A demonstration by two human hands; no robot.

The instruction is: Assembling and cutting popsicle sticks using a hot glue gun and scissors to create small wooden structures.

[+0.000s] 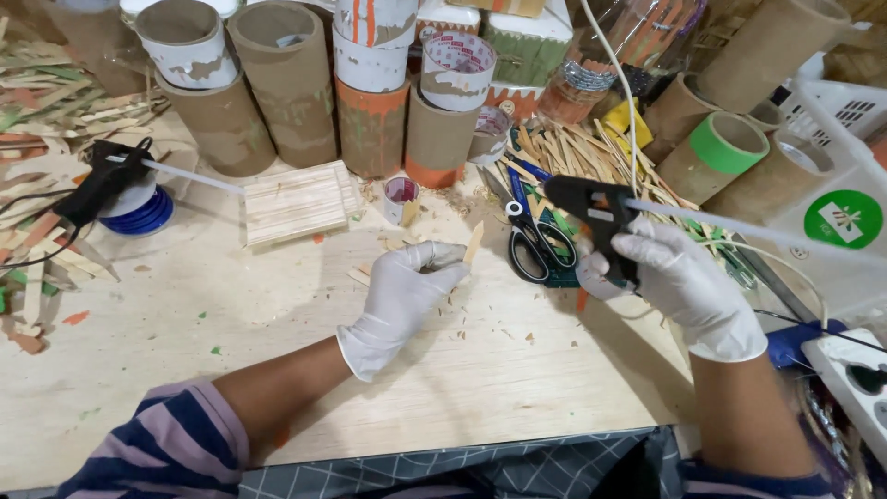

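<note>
My left hand [404, 291], in a white glove, pinches a short wooden craft stick [474, 243] that points up and to the right over the wooden table [231, 314]. My right hand [679, 277], also gloved, grips a black glue gun [591, 211] by its handle. The gun's nozzle points left, toward the stick, a short gap away. A clear glue stick [739, 228] juts out of the gun's back to the right. Black-handled scissors [536, 245] lie on the table between my two hands.
A panel of glued sticks [297, 201] lies at the table's middle. Cardboard tubes [286, 83] and tape rolls stand along the back. A second glue gun [106, 180] rests at the left on a blue roll. Loose sticks [573, 152] are piled behind the scissors. A white power strip [855, 379] sits at right.
</note>
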